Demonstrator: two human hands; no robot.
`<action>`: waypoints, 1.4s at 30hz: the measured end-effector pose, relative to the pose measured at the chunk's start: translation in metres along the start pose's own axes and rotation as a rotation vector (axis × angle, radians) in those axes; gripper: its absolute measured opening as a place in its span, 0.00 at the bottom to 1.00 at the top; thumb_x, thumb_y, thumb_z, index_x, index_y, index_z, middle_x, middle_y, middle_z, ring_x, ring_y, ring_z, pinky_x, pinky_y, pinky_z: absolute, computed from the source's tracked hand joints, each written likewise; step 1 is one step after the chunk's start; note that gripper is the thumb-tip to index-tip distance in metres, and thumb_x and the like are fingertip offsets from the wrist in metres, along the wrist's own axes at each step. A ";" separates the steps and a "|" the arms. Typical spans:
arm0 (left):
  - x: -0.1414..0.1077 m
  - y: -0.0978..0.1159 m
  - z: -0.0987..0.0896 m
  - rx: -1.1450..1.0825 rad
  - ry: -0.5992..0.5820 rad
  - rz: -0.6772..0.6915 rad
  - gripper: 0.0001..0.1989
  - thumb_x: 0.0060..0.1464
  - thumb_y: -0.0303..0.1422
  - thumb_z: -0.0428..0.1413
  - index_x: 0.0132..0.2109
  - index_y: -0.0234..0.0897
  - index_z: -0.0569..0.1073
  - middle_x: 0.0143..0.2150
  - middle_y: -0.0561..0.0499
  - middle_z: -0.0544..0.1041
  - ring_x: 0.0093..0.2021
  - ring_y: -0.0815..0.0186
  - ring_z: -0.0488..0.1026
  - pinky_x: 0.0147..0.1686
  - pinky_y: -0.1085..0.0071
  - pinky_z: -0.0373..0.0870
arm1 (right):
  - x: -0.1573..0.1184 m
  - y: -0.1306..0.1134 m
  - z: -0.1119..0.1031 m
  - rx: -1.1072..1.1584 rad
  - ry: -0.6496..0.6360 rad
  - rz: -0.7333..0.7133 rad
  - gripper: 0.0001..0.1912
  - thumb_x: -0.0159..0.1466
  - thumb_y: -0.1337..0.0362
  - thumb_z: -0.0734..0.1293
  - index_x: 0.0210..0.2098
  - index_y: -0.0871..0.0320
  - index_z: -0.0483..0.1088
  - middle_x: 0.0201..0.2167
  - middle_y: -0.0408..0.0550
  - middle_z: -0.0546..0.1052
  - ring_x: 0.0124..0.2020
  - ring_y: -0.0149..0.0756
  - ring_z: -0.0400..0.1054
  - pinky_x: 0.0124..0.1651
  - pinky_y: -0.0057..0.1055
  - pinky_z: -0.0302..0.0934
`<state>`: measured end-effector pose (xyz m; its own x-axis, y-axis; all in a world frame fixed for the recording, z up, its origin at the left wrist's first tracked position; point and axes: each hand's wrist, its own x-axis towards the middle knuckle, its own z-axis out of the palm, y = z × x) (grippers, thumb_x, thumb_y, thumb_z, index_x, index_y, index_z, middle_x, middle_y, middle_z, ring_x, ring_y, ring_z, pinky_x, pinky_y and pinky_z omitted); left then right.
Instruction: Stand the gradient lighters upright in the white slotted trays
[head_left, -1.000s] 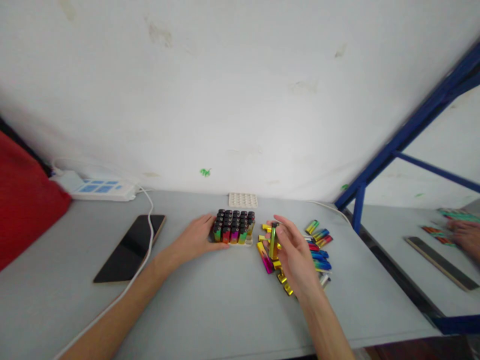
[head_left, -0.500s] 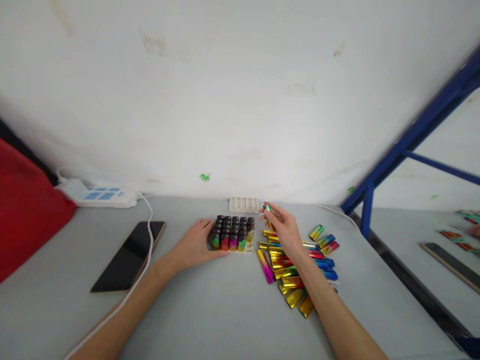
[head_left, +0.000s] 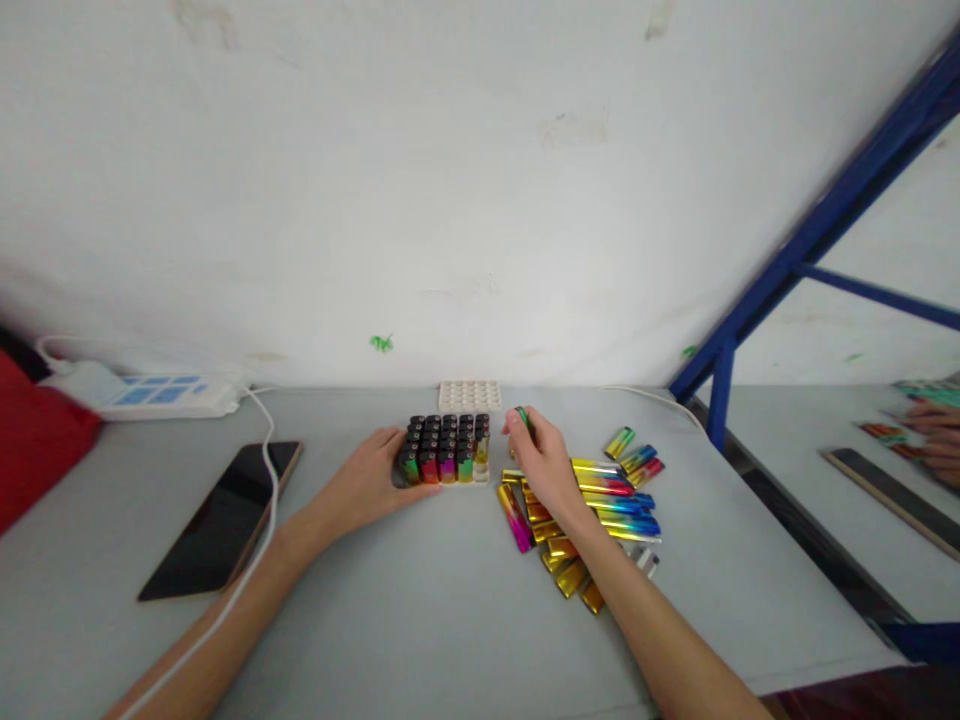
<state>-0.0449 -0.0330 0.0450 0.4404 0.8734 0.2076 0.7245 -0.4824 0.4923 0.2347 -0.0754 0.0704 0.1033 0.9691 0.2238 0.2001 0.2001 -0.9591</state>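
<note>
Several black-topped lighters (head_left: 448,450) with shiny coloured bodies stand upright in rows in a white tray (head_left: 480,481). My left hand (head_left: 373,470) is wrapped round the tray's left side, thumb along the front and fingers behind. Just right of the tray, my right hand (head_left: 541,450) is closed on a green-ended lighter (head_left: 523,417), mostly hidden by the fingers. Under and around the right forearm lies a loose pile of metallic gold, blue, red and magenta lighters (head_left: 619,505). A second white tray (head_left: 470,395) with round hollows lies by the wall.
At left are a black phone (head_left: 225,520), a white cable (head_left: 273,480) crossing my left forearm, a power strip (head_left: 169,395) and a red item (head_left: 37,430). A blue metal frame (head_left: 750,320) stands at right. Beyond it show another person's hand (head_left: 941,440) and a dark phone-like slab (head_left: 892,505).
The view has shifted, so most things sit further left. My right hand has turned and closed further over its lighter. My left hand stays on the tray. The other person's hand shows more.
</note>
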 end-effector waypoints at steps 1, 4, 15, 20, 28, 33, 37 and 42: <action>0.000 0.001 0.000 0.001 -0.005 -0.010 0.37 0.53 0.58 0.70 0.61 0.38 0.80 0.63 0.36 0.84 0.65 0.39 0.80 0.70 0.44 0.75 | -0.001 0.001 0.000 -0.070 0.046 -0.029 0.29 0.73 0.34 0.64 0.30 0.52 0.64 0.22 0.35 0.61 0.26 0.33 0.56 0.30 0.31 0.51; 0.000 0.002 -0.001 0.002 -0.019 -0.039 0.37 0.53 0.57 0.69 0.61 0.36 0.80 0.63 0.35 0.83 0.66 0.38 0.79 0.71 0.42 0.74 | -0.004 0.001 0.001 -0.168 0.119 -0.035 0.30 0.71 0.37 0.64 0.24 0.50 0.56 0.21 0.36 0.58 0.27 0.32 0.53 0.32 0.32 0.49; -0.002 -0.001 0.001 0.024 -0.008 -0.049 0.39 0.52 0.62 0.68 0.61 0.39 0.81 0.63 0.35 0.83 0.66 0.37 0.79 0.72 0.42 0.73 | -0.003 0.001 -0.003 -0.257 0.125 -0.005 0.27 0.73 0.39 0.61 0.26 0.50 0.58 0.21 0.37 0.60 0.28 0.35 0.55 0.33 0.33 0.50; -0.003 -0.001 0.003 -0.006 -0.023 -0.014 0.37 0.55 0.62 0.67 0.60 0.40 0.80 0.61 0.36 0.83 0.64 0.38 0.79 0.70 0.43 0.74 | -0.009 -0.010 -0.011 -0.281 -0.132 -0.124 0.20 0.81 0.44 0.57 0.41 0.50 0.68 0.37 0.46 0.75 0.37 0.42 0.70 0.41 0.36 0.65; -0.005 -0.002 0.005 -0.018 0.009 0.009 0.32 0.55 0.58 0.70 0.59 0.44 0.80 0.61 0.39 0.83 0.64 0.41 0.79 0.68 0.47 0.75 | -0.015 -0.006 -0.019 -0.584 -0.303 -0.215 0.25 0.82 0.42 0.57 0.34 0.49 0.63 0.29 0.45 0.75 0.32 0.43 0.71 0.40 0.37 0.61; -0.005 0.001 0.003 -0.007 -0.027 0.000 0.33 0.57 0.58 0.69 0.61 0.44 0.79 0.63 0.38 0.82 0.64 0.42 0.78 0.69 0.47 0.74 | -0.012 0.009 -0.019 -0.619 -0.308 -0.222 0.22 0.83 0.45 0.58 0.40 0.51 0.70 0.33 0.49 0.81 0.36 0.46 0.77 0.42 0.37 0.64; -0.004 0.003 0.003 0.011 -0.037 0.008 0.32 0.57 0.57 0.69 0.60 0.41 0.79 0.61 0.37 0.82 0.63 0.41 0.79 0.68 0.46 0.74 | -0.012 0.003 -0.015 -0.808 -0.406 -0.217 0.15 0.83 0.53 0.62 0.46 0.54 0.75 0.43 0.53 0.85 0.44 0.46 0.80 0.45 0.35 0.67; -0.002 0.003 0.003 0.022 -0.030 0.022 0.33 0.57 0.58 0.68 0.59 0.39 0.79 0.58 0.36 0.83 0.61 0.40 0.80 0.67 0.45 0.75 | -0.014 -0.015 -0.015 -1.025 -0.351 -0.184 0.16 0.81 0.50 0.66 0.47 0.54 0.78 0.47 0.54 0.84 0.43 0.45 0.80 0.40 0.35 0.65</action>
<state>-0.0421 -0.0365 0.0435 0.4723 0.8601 0.1927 0.7259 -0.5035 0.4686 0.2449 -0.0937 0.0839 -0.2614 0.9563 0.1312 0.9153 0.2887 -0.2809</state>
